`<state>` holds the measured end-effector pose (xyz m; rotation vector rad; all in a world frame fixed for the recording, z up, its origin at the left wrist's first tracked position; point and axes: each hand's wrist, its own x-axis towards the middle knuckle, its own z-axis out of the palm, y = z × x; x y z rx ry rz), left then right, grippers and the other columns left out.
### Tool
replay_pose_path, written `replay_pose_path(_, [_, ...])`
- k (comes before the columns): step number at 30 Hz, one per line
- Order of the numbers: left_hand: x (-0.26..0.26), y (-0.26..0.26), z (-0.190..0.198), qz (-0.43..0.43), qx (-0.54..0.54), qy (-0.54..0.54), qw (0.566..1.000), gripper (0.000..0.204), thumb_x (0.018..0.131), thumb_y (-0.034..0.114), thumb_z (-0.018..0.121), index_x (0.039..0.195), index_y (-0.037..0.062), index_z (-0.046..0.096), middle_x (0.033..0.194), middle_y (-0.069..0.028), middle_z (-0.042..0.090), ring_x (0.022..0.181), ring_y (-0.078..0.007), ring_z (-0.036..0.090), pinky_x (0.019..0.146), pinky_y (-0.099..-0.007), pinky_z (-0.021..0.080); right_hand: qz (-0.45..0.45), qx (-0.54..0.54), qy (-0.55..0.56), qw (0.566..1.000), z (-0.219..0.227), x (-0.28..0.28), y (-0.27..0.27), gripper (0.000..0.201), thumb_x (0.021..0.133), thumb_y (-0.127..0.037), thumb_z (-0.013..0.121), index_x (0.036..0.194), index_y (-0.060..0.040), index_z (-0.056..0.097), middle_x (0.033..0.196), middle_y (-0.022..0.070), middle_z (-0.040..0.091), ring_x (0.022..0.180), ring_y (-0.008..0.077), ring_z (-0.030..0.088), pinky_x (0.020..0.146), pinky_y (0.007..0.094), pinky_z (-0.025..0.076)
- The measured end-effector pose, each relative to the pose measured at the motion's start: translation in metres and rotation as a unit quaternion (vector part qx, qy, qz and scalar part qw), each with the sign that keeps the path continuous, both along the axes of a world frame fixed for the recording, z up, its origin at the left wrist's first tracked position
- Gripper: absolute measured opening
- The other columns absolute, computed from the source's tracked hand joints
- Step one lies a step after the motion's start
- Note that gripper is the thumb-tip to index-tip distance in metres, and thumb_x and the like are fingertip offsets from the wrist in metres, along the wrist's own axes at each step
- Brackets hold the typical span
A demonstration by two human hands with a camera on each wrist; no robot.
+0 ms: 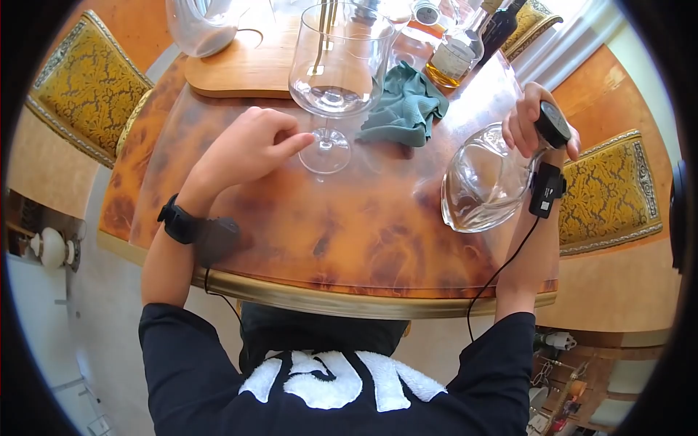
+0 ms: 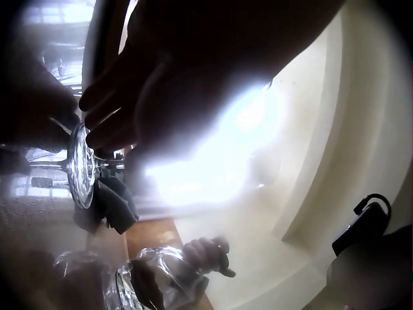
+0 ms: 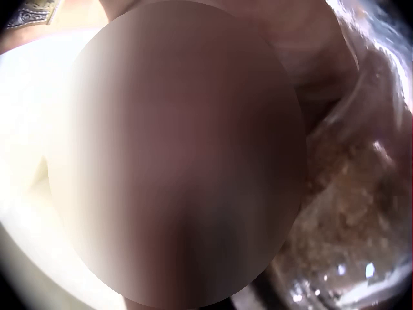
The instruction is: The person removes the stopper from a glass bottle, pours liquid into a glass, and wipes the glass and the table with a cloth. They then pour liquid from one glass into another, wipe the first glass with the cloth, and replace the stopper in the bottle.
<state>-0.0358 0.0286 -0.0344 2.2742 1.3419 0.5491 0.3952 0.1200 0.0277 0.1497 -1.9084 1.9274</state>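
Observation:
A large stemmed glass (image 1: 342, 69) stands upright on the glossy table. Beside its stem is my left hand (image 1: 251, 145), fingers loosely curled around nothing, thumb tip right at the stem. In the left wrist view, dark fingers (image 2: 106, 123) show close to the round glass foot (image 2: 80, 166). My right hand (image 1: 527, 123) grips a clear glass decanter (image 1: 483, 185) by its neck, under a round black top (image 1: 552, 125). The decanter leans over the table's right side. Its wall (image 3: 355, 219) fills the right of the right wrist view, where a blurred disc hides the middle.
A crumpled green cloth (image 1: 407, 109) lies right of the glass. Behind it are an amber bottle (image 1: 454, 58) and a dark bottle (image 1: 502, 33). A wooden board (image 1: 240, 76) with a clear glass vessel (image 1: 200, 29) stands back left. Yellow patterned chairs (image 1: 87, 83) flank the table.

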Motion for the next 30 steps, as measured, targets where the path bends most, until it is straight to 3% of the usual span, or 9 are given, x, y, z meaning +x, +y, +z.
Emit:
replay_pose_path(8, [-0.005, -0.021, 0.024, -0.081, -0.145, -0.069, 0.984, 0.043, 0.096, 0.03, 0.063, 0.071, -0.0044, 0.065, 0.059, -0.0085, 0.062, 0.056, -0.0153, 0.062, 0.054, -0.0309, 0.048, -0.268, 0.011, -0.067, 0.961, 0.008, -0.016, -0.034, 0.065, 0.07, -0.047, 0.08, 0.105, -0.0006, 0.051, 0.078, 0.0102, 0.057, 0.07, 0.0219, 0.062, 0.076, 0.0369, 0.05])
replay_pose_path(11, [0.001, -0.029, 0.021, -0.236, -0.114, -0.05, 0.964, 0.033, 0.095, 0.028, 0.063, 0.083, -0.0017, 0.07, 0.071, -0.0145, 0.068, 0.064, -0.024, 0.065, 0.062, -0.0351, 0.05, -0.321, -0.001, -0.048, 0.946, 0.005, -0.013, -0.053, 0.061, 0.068, -0.042, 0.082, 0.103, -0.0006, 0.052, 0.079, 0.0107, 0.057, 0.073, 0.024, 0.062, 0.08, 0.0383, 0.049])
replay_pose_path(16, [0.039, -0.061, 0.025, -0.22, -0.049, -0.139, 0.964, 0.02, 0.092, 0.018, 0.066, 0.1, -0.0008, 0.069, 0.079, -0.0138, 0.07, 0.072, -0.0205, 0.068, 0.069, -0.0296, 0.052, -0.388, 0.068, -0.047, 0.918, 0.007, -0.022, -0.111, 0.059, 0.07, -0.042, 0.081, 0.102, -0.0051, 0.049, 0.081, 0.0087, 0.055, 0.077, 0.0218, 0.059, 0.088, 0.0394, 0.047])
replay_pose_path(18, [0.067, -0.071, 0.022, -0.196, 0.105, -0.29, 0.931, 0.037, 0.09, 0.022, 0.069, 0.12, -0.0006, 0.061, 0.095, -0.0168, 0.07, 0.087, -0.0298, 0.068, 0.08, -0.0354, 0.053, -0.429, 0.077, -0.05, 0.899, 0.01, -0.027, -0.126, 0.057, 0.072, -0.041, 0.08, 0.103, -0.0044, 0.049, 0.082, 0.009, 0.056, 0.079, 0.0219, 0.06, 0.089, 0.0394, 0.047])
replay_pose_path(21, [0.111, -0.072, 0.031, -0.199, 0.288, -0.262, 0.899, 0.07, 0.086, 0.032, 0.074, 0.139, -0.0012, 0.043, 0.107, -0.0214, 0.067, 0.1, -0.0395, 0.065, 0.09, -0.042, 0.05, -0.491, 0.076, -0.044, 0.867, 0.01, -0.034, -0.139, 0.05, 0.076, -0.036, 0.077, 0.104, -0.0015, 0.053, 0.083, 0.0105, 0.059, 0.081, 0.0229, 0.062, 0.087, 0.0395, 0.048])
replay_pose_path(24, [0.166, -0.047, 0.028, -0.193, 0.301, -0.262, 0.896, 0.099, 0.076, 0.043, 0.082, 0.145, -0.0044, 0.03, 0.104, -0.0258, 0.067, 0.101, -0.0454, 0.063, 0.093, -0.0453, 0.049, -0.513, 0.079, -0.003, 0.854, 0.005, -0.051, -0.153, 0.036, 0.083, -0.024, 0.074, 0.105, 0.0008, 0.058, 0.086, 0.0093, 0.062, 0.08, 0.0191, 0.063, 0.08, 0.0339, 0.05])
replay_pose_path(25, [0.179, -0.042, 0.036, -0.195, 0.305, -0.262, 0.895, 0.099, 0.076, 0.043, 0.082, 0.145, -0.0044, 0.03, 0.104, -0.0258, 0.067, 0.101, -0.0454, 0.063, 0.093, -0.0453, 0.049, -0.596, 0.085, -0.013, 0.798, 0.001, -0.058, -0.162, 0.033, 0.085, -0.022, 0.074, 0.105, 0.0007, 0.06, 0.088, 0.0081, 0.062, 0.08, 0.0157, 0.062, 0.076, 0.0295, 0.05])
replay_pose_path(27, [0.199, -0.035, 0.049, -0.207, 0.035, -0.264, 0.941, 0.108, 0.068, 0.048, 0.085, 0.143, -0.0068, 0.03, 0.106, -0.0278, 0.066, 0.103, -0.0442, 0.064, 0.09, -0.0436, 0.05, -0.686, 0.11, -0.007, 0.72, -0.002, -0.069, -0.175, 0.027, 0.088, -0.017, 0.074, 0.106, 0.0003, 0.063, 0.094, 0.0052, 0.062, 0.081, 0.0077, 0.059, 0.066, 0.0191, 0.047])
replay_pose_path(30, [0.209, -0.027, 0.049, -0.254, 0.014, -0.229, 0.94, 0.107, 0.066, 0.048, 0.086, 0.141, -0.0063, 0.033, 0.107, -0.0289, 0.066, 0.102, -0.0423, 0.065, 0.089, -0.0432, 0.05, -0.694, 0.168, -0.044, 0.699, 0.001, -0.061, -0.178, 0.031, 0.089, -0.021, 0.074, 0.107, 0.0002, 0.063, 0.096, 0.0047, 0.063, 0.082, 0.01, 0.06, 0.07, 0.0226, 0.049])
